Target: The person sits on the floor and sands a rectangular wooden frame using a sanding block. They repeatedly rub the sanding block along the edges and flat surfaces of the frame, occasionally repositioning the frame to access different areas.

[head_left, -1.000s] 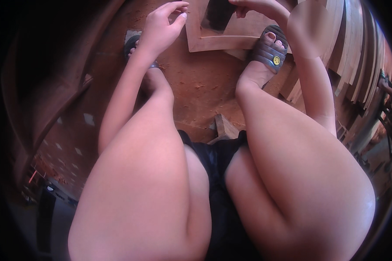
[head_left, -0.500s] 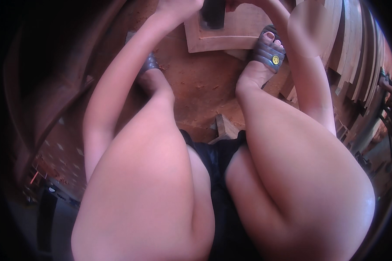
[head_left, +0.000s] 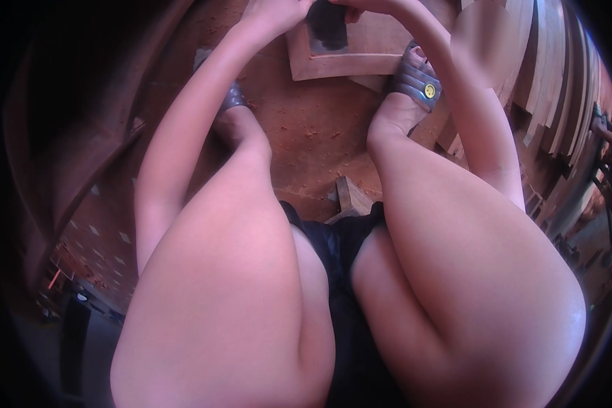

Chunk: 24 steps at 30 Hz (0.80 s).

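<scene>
At the top edge, my left hand (head_left: 279, 15) and my right hand (head_left: 367, 7) flank a dark, flat, roughly rectangular piece (head_left: 328, 30). The left fingers bend against its upper left side, and the curled right fingers sit at its right side. Both grips are partly cut off by the picture's edge, and the far end of the dark piece is out of sight. Beneath it lies a pale wooden frame (head_left: 347, 66) with a flat panel (head_left: 374, 42) inside its border. The frame rests on the floor between my sandalled feet.
Long wooden strips (head_left: 540, 75) lie in a row at the right. Reddish dust and shavings cover the floor (head_left: 306, 129). A small wood block (head_left: 352, 196) stands between my legs. A dark curved structure (head_left: 95, 163) rises at the left.
The dark piece has shifted slightly left and toward me over the panel. My right hand and forearm have moved left with it; the frame stays nearly in place.
</scene>
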Each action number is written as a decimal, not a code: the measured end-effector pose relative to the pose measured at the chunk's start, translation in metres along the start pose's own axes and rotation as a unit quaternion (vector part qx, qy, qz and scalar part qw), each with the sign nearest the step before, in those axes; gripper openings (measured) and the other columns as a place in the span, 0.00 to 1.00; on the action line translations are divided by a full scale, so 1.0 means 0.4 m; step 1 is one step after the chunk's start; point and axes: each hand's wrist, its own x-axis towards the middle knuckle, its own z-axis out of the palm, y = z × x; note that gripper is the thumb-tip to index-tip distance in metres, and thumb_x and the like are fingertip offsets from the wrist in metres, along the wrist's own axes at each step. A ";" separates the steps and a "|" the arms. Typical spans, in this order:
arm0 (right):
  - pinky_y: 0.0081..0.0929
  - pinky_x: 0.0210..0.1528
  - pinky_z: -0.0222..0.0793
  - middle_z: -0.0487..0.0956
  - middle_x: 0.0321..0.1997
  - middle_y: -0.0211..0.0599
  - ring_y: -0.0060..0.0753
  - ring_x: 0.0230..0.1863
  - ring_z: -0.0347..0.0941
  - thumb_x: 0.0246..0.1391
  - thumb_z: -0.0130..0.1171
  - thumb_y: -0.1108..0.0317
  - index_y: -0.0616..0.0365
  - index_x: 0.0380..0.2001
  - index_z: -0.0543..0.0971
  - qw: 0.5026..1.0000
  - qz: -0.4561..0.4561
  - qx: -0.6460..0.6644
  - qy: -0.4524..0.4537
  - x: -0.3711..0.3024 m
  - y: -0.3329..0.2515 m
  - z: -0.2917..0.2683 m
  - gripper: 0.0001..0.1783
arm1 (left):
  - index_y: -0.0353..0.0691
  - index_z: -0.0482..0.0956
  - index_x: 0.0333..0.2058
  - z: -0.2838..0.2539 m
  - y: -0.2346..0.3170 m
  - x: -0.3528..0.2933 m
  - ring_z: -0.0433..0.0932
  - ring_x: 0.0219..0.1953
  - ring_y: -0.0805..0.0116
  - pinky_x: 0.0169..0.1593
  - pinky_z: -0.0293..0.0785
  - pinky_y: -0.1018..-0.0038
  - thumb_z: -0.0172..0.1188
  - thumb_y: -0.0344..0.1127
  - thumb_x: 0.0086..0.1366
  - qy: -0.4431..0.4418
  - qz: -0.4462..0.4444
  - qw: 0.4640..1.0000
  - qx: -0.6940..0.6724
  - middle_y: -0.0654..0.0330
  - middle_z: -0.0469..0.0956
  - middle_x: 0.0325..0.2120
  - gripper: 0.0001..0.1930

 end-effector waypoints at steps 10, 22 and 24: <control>0.30 0.29 0.82 0.85 0.26 0.43 0.33 0.24 0.84 0.68 0.57 0.68 0.72 0.37 0.81 0.999 0.019 0.034 -0.017 0.015 0.032 0.008 0.14 | 0.33 0.79 0.56 0.010 0.037 -0.001 0.83 0.46 0.48 0.50 0.79 0.62 0.66 0.28 0.60 -0.021 -0.116 0.990 -0.083 0.44 0.80 0.43 0.24; 0.30 0.24 0.73 0.81 0.19 0.40 0.31 0.19 0.78 0.68 0.54 0.68 0.67 0.27 0.80 0.999 -0.034 0.021 0.017 -0.005 0.029 0.028 0.16 | 0.33 0.85 0.48 0.039 0.038 -0.004 0.87 0.36 0.55 0.44 0.80 0.64 0.62 0.28 0.65 0.079 -0.183 0.967 -0.156 0.41 0.85 0.36 0.14; 0.30 0.24 0.73 0.81 0.18 0.40 0.31 0.19 0.78 0.68 0.54 0.69 0.67 0.27 0.80 0.999 -0.046 0.014 0.010 -0.006 0.025 0.028 0.16 | 0.33 0.85 0.47 0.044 0.038 -0.005 0.87 0.36 0.55 0.44 0.80 0.64 0.61 0.27 0.66 0.098 -0.173 0.965 -0.169 0.41 0.85 0.36 0.12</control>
